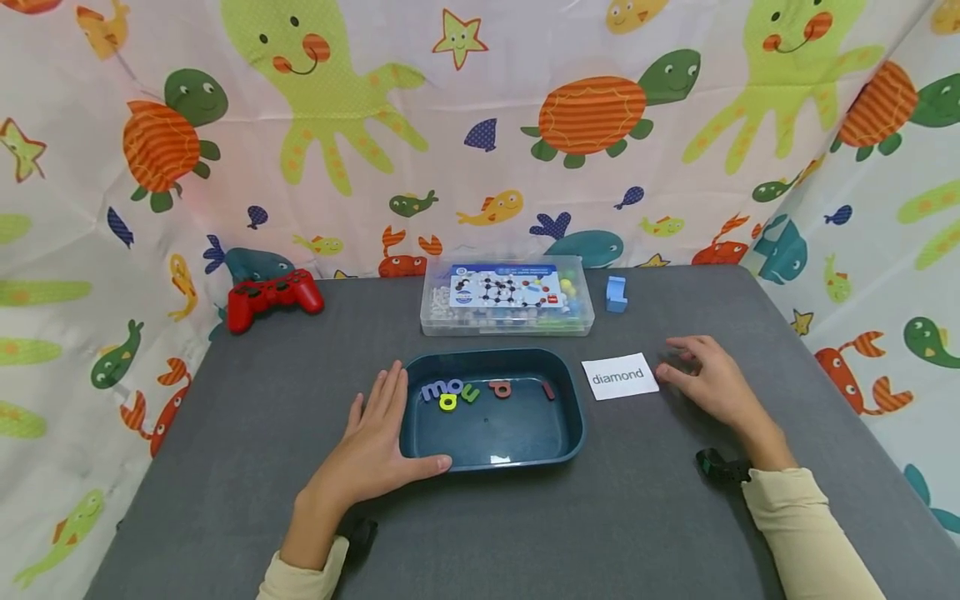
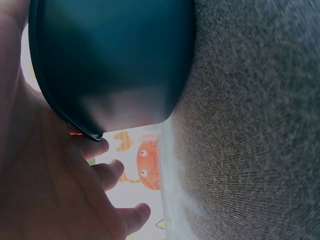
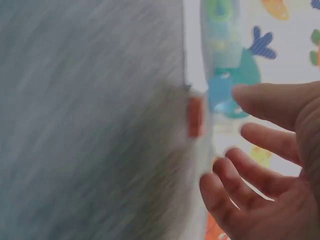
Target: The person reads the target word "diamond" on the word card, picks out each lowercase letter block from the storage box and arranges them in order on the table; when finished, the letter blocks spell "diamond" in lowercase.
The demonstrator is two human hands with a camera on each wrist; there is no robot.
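Tray (image 1: 480,433) of letters (image 1: 548,390), long axis left to right, lies between the hands, its left end against the spread left hand (image 1: 375,442), while the right hand (image 1: 708,383), loosely curved, pinching nothing visible, is just right of the card (image 1: 617,387).

There are two hands, one left hand (image 1: 378,442) and one right hand (image 1: 712,379), with two pale sleeves (image 1: 813,521) and two black wrist devices (image 1: 360,537). One tray (image 1: 491,462) holds six letter pieces (image 1: 500,389): two purplish-blue, one yellow, one green and two red. One word card (image 1: 619,377), one clear box (image 1: 506,323), one blue block (image 1: 616,295) and one red game controller (image 1: 274,298) share one table (image 1: 525,542). The right wrist view shows one blurred red-orange piece (image 3: 195,117). Three turtles (image 1: 592,112) are printed on the cloth (image 1: 480,100).
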